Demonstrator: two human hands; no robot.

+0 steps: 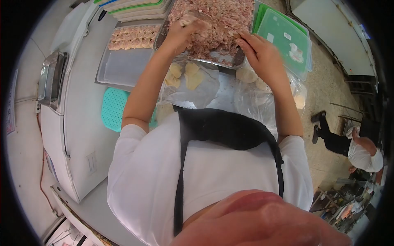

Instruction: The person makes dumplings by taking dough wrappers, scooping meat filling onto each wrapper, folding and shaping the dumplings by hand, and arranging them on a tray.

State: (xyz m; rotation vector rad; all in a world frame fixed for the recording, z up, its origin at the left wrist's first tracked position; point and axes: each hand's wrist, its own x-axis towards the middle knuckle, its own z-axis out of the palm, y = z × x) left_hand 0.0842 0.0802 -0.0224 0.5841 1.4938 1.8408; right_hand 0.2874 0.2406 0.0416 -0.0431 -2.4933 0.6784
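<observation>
A metal tray holds a large heap of pinkish minced meat. My left hand is at the heap's left side, with bits of meat on its curled fingers; what they hold is hard to make out. Over the tray's right part, my right hand has its thumb and fingers pinched together around something small and unclear. Below the tray, thin pale dough rounds lie on clear plastic. More dough rounds sit in a plastic bag under my right hand and forearm.
A grey tray at left carries rows of filled dumplings. Stacked containers stand behind it. Green lids lie at right, a turquoise perforated basket at lower left. Another person is far right, across the floor.
</observation>
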